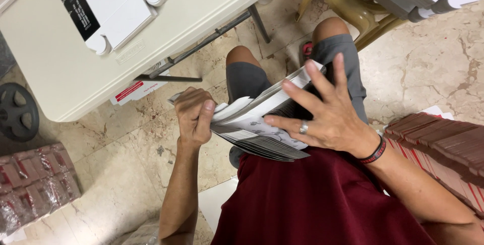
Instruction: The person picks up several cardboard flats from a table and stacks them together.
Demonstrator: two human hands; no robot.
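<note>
A stack of flat, unfolded white-and-grey cartons [262,129] lies on the person's lap. More white carton blanks with black panels [108,8] lie on the desk at top left. A white and red flat box [133,91] sits on the floor under it. Shrink-wrapped red packs [35,187] rest at lower left; red-brown stacked cartons [443,141] at right

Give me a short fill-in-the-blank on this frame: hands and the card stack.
1. The left hand grips the stack of flat printed cards at its ____ end.
2. The right hand rests on it with fingers ____.
3. That hand wears a ____ on one finger.
Missing: left; spread; ring
</note>
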